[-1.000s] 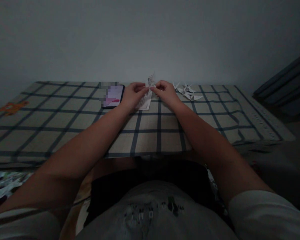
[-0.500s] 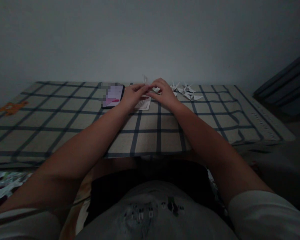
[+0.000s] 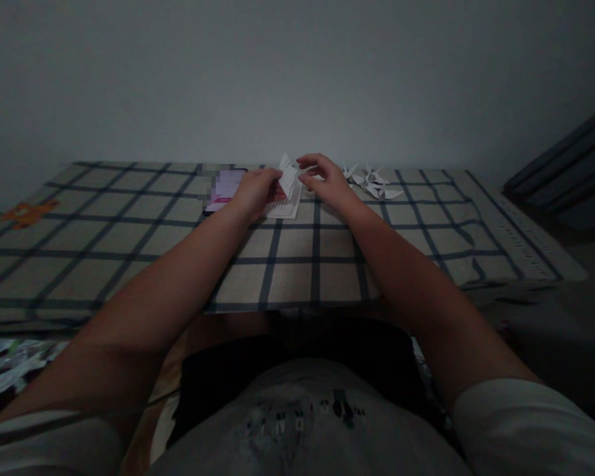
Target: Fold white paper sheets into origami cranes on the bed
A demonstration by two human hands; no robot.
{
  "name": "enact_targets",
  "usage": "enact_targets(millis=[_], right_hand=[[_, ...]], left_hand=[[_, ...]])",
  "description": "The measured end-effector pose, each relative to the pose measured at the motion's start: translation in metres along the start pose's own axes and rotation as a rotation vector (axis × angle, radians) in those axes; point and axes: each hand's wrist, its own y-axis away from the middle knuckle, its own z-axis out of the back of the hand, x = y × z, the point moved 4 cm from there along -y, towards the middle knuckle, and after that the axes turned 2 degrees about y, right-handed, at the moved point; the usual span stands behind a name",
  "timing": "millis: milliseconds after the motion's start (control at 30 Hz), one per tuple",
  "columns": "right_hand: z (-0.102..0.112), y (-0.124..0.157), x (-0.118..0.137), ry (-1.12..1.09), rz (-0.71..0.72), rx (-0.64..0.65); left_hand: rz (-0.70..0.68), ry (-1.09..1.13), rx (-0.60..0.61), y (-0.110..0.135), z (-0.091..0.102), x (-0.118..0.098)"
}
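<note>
Both my hands meet at the far middle of a checked cloth (image 3: 297, 254). My left hand (image 3: 256, 190) pinches a small folded white paper piece (image 3: 288, 176) from the left. My right hand (image 3: 323, 180) grips the same piece from the right with its fingers curled. The paper stands tilted between the fingertips, just above a flat stack of white paper sheets (image 3: 283, 209) lying on the cloth.
A lit phone (image 3: 223, 190) lies left of my left hand. Several finished folded paper figures (image 3: 371, 181) sit to the right, near the wall. An orange shape (image 3: 27, 213) lies at the cloth's far left. More paper scraps (image 3: 7, 363) lie on the floor at lower left.
The folded paper was lowered and hidden between my fingers half a second ago. It now stands up again, turned, with a broader flat face showing. Both hands stayed in place.
</note>
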Motion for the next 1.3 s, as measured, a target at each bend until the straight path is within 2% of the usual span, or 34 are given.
enact_targets(millis=[233,433,633,900,1100,1300], right_hand=[[0.0,0.001,0.0,-0.027,-0.039,0.032],[-0.003,0.003,0.002,-0.062,-0.044,0.074],[-0.006,0.004,0.002,-0.111,-0.174,0.094],[-0.008,0.005,0.003,-0.212,-0.255,0.075],[-0.002,0.006,0.007,-0.179,-0.271,0.029],[-0.003,0.006,0.011,-0.245,-0.304,0.023]], left_hand=[[0.039,0.051,0.063,0.001,-0.004,0.003],[0.017,0.011,0.063,0.001,-0.003,0.004],[0.015,-0.039,0.07,0.002,-0.006,0.004],[0.01,-0.054,0.105,0.004,-0.008,0.004],[-0.012,-0.044,0.167,0.007,-0.011,0.004],[-0.086,-0.13,0.173,0.01,-0.01,0.001]])
